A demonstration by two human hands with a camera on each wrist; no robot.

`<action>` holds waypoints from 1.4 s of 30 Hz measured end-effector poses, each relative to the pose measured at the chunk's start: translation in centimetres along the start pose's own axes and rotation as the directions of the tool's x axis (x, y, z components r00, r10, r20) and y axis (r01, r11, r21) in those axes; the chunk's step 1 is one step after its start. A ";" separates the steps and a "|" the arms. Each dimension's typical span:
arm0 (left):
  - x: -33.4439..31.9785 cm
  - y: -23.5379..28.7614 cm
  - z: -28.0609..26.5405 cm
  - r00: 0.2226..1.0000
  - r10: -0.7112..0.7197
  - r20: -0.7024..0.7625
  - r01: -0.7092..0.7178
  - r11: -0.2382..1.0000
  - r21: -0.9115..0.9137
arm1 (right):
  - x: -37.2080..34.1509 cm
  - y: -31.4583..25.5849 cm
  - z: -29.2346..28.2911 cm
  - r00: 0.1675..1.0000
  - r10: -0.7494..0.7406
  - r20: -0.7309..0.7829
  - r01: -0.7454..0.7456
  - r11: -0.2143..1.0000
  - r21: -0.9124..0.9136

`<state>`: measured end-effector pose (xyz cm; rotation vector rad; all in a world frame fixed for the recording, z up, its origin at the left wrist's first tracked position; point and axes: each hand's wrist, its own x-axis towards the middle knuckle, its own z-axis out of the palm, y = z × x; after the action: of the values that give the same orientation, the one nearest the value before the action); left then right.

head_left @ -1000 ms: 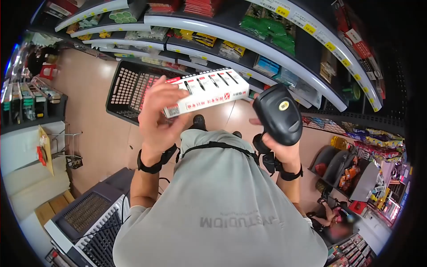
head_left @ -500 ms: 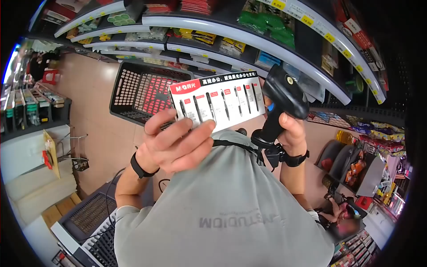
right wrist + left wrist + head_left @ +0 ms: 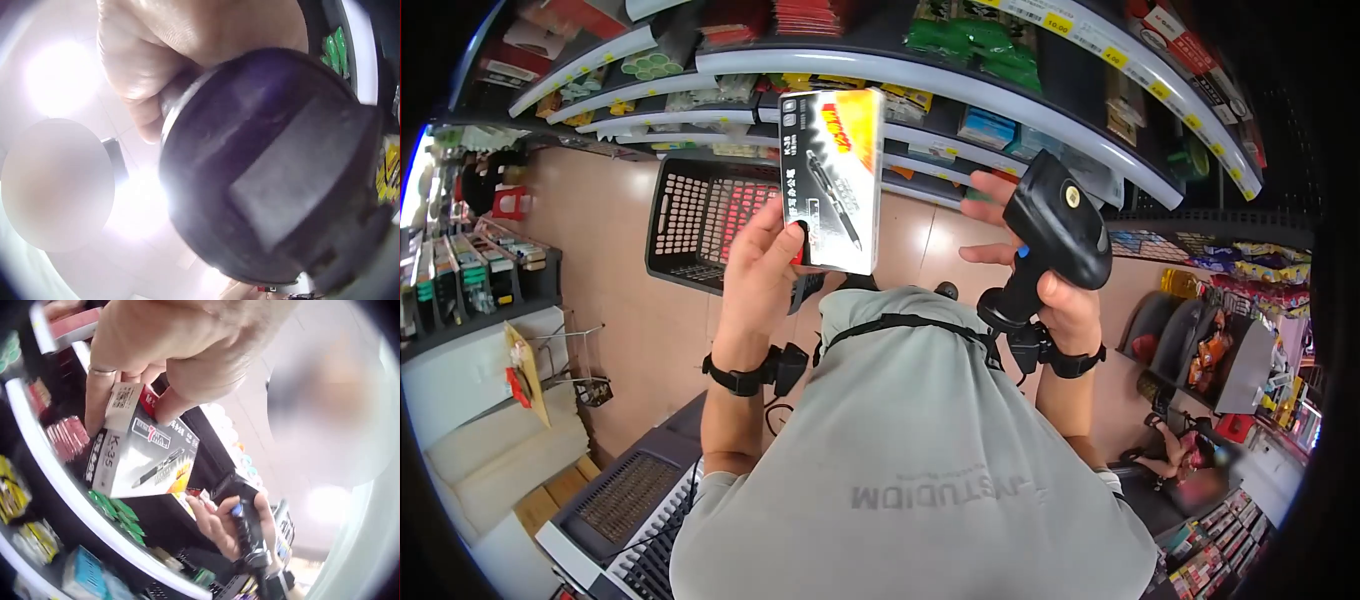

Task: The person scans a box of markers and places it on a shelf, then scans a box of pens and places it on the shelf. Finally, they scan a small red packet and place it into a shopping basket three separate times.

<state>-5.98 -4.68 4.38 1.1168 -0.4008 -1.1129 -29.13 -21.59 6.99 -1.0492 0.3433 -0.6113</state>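
Note:
My left hand (image 3: 755,270) grips a box of pens (image 3: 835,180) by its lower end, thumb across the front. In the head view the box stands upright, with a black pen and an orange burst printed on its face. The left wrist view shows its K-35 side and a barcode label near the fingers. My right hand (image 3: 1072,312) holds a black barcode scanner (image 3: 1060,220) by the handle, its thumb bent against it and other fingers spread out on the far side. In the right wrist view, the handle's round base (image 3: 262,162) covers much of the hand.
Stocked shelves (image 3: 940,90) with price labels curve across the front. A dark shopping basket (image 3: 662,225) sits on the floor (image 3: 615,300) beyond my left hand. A grey slatted unit (image 3: 625,500) stands at lower left, and a person (image 3: 1175,450) is at lower right.
The box has been turned from lying lengthwise to standing upright, another face now showing, as the left hand changed its grip. The scanner has shifted right, and the right fingers have spread.

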 end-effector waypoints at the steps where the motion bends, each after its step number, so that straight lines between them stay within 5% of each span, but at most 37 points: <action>1: 0.0 -0.5 -0.2 0.997 -0.053 0.057 0.059 0.992 -0.108 | -0.2 -0.1 -0.1 1.000 -0.012 -0.006 0.012 1.000 0.011; 5: 0.4 -2.5 0.1 0.966 -0.119 0.230 0.194 0.922 -0.336 | -1.7 -0.1 -0.7 0.999 -0.026 -0.026 0.025 0.997 -0.067; 10: 0.4 -3.6 0.9 0.957 -0.124 0.261 0.201 0.933 -0.297 | -2.9 -0.6 -1.5 0.998 0.059 -0.036 -0.063 0.991 -0.119; 16: 0.0 -4.1 2.1 0.986 -0.066 0.156 0.096 0.976 -0.195 | -3.9 -0.3 -2.6 0.998 0.070 -0.002 -0.069 0.984 -0.163; 18: -0.1 -4.2 2.8 0.991 -0.070 0.110 0.088 0.981 -0.175 | -4.4 0.2 -3.7 0.992 0.106 0.066 -0.075 0.931 -0.357; 23: 0.0 -4.8 3.4 1.000 0.010 -0.027 -0.009 0.999 0.046 | -4.9 0.8 -3.3 0.971 0.204 0.125 -0.161 0.944 -0.287; 25: 0.3 -5.1 3.7 0.995 0.089 -0.032 -0.087 0.994 0.072 | -4.9 1.1 -3.4 0.974 0.162 0.155 -0.078 0.893 -0.443; 29: 1.1 -5.1 3.8 0.967 0.253 0.031 -0.254 0.965 0.063 | -4.8 1.0 -3.3 0.964 0.193 0.181 -0.107 0.909 -0.402; 42: 3.1 -4.9 4.3 0.886 0.446 0.125 -0.459 0.883 0.102 | -3.9 0.8 -1.6 0.939 0.246 0.240 -0.157 0.928 -0.338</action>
<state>-10.22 -9.58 1.27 1.0120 -0.7798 -0.7325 -32.84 -19.98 5.43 -1.3690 0.3022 -0.2171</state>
